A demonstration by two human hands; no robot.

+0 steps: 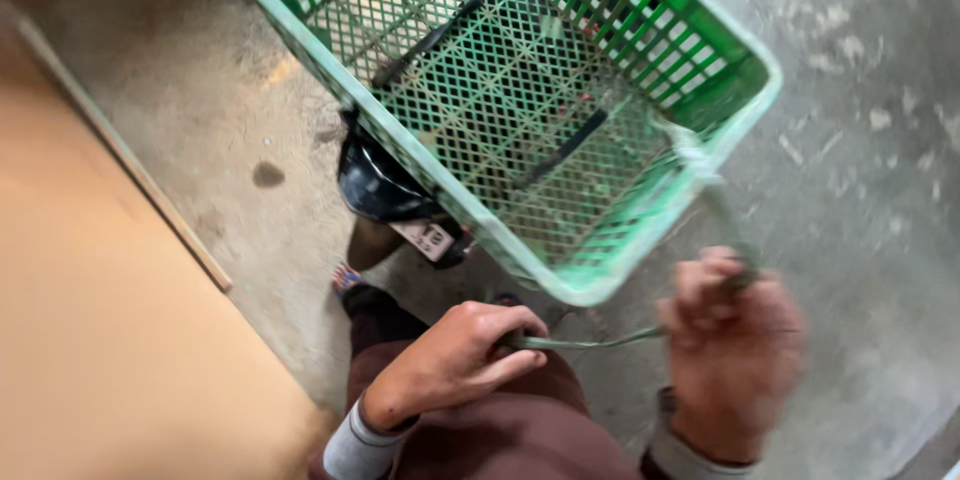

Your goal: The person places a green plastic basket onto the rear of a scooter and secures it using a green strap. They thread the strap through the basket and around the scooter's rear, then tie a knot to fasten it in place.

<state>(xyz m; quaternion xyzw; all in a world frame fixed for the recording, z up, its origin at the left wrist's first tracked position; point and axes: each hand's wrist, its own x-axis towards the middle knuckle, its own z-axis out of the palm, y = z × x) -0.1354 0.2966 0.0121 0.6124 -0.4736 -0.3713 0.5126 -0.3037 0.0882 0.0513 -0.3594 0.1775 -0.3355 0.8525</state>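
Strap (585, 343) pinched taut between both closed hands, left (455, 358) and right (735, 350), below crate (600, 285) corner.

I see a workshop or yard: stained concrete floor (870, 190), green plastic crate (520, 90), plywood board (90, 320).

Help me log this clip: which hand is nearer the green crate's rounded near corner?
Left. The left hand sits just below and left of the crate corner, gripping the strap. The right hand, blurred, is farther out to the lower right, holding the strap's other part.
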